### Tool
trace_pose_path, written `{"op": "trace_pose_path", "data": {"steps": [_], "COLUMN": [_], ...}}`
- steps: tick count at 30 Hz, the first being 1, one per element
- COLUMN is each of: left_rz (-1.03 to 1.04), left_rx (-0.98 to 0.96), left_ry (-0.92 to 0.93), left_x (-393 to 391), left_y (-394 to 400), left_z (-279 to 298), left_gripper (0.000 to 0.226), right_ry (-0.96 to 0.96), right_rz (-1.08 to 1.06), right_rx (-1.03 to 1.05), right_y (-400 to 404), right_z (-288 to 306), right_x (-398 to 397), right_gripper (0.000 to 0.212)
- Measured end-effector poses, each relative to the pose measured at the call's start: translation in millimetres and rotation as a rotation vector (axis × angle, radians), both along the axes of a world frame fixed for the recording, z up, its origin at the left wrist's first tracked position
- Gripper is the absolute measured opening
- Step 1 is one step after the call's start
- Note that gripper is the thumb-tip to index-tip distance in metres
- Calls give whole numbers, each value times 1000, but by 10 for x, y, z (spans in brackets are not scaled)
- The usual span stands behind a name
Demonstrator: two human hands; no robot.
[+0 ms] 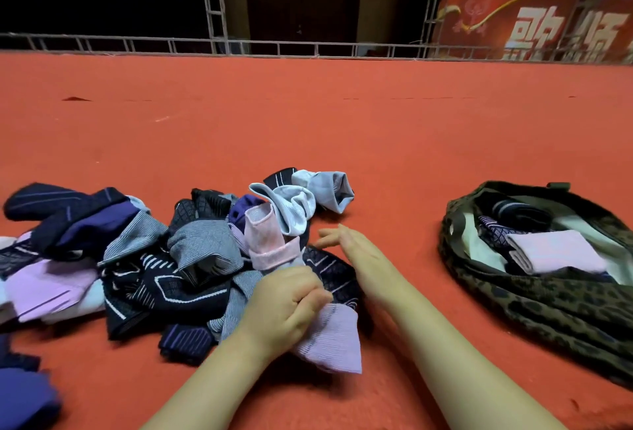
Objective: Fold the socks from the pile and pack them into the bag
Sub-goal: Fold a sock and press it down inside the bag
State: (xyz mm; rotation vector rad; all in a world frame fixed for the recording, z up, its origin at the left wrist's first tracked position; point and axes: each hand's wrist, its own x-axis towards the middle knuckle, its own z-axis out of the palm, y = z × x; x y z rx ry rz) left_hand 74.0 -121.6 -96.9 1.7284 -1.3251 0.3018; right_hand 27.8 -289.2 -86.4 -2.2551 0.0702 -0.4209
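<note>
Item: pale pink ribbed knit sock (337,337), at the near right edge of the pile, lying on the red felt-covered tabletop (308,121). Held by the left hand (287,299), whose fingers (313,296) are curled and pinching the sock's upper end. Judged light, soft and limp; it will sag wherever unsupported, so the cuff or the toe end is the best place to grip.

Right hand (356,251): fingers straight and loosely spread, holding nothing, hovering at the pile's right edge.

Pile: loose heap of mixed socks (154,258), navy patterned, grey striped, purple, pink and pale blue, tangled and unfolded.

Container: leopard-print fabric bag (548,303), well apart to the right, mouth open. Contents visible: one folded pink sock (555,251), at least two dark patterned folded socks (513,217); pale lining showing.
</note>
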Motion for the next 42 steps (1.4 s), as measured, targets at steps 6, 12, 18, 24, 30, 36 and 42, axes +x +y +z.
{"op": "trace_pose_path", "data": {"steps": [6,12,18,24,30,36,42], "left_rz": [-96,98,289,395,260,-63,-209], "left_rx": [-40,-27,146,44,81,-269,-603], "left_ry": [-371,-282,76,434,669,1501,1743], "left_x": [185,385,269,315,419,431,500], "left_y": [-143,-165,-113,-121,-105,-67,-61], "left_z": [102,-11,29,37,19,124,133], "left_gripper": [52,45,31,30,23,27,42], "right_ry": [84,138,-169,-217,-132,-151,-166], "right_rz": [282,152,-160,208,329,61,-218], "right_rx": [-26,335,434,560,560,600,572], "right_y": [-34,-170,-147,93,83,-111,-366], "right_z": [35,-218,-159,-113,-145,-148,-233], "right_x": [230,199,223,130,109,122,181], "right_gripper": [49,36,35,28,29,39,37]}}
